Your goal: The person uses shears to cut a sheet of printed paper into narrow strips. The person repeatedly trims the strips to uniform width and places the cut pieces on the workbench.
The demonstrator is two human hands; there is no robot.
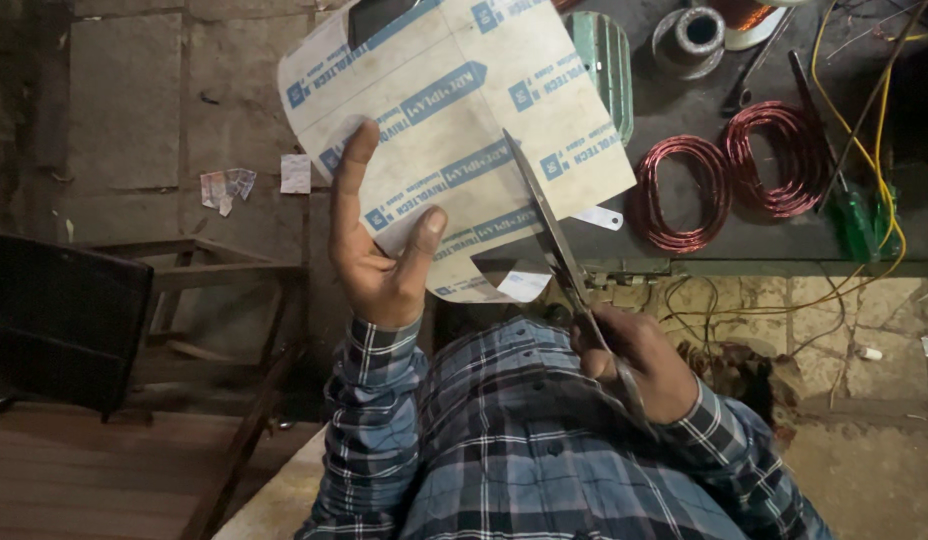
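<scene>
A person in a blue plaid shirt (504, 440) holds up a sheet of white insulating paper printed with blue labels (454, 130), the left hand (379, 250) gripping its lower left edge between thumb and fingers. The right hand (639, 360) grips a pair of scissors (554, 235), whose blades lie against the sheet's lower right part. Beyond, on a dark desk (684, 250), lie two coils of copper wire (729, 180), a metal spool (689, 40) and yellow wires (869, 110). A dark chair (64, 320) stands at left.
</scene>
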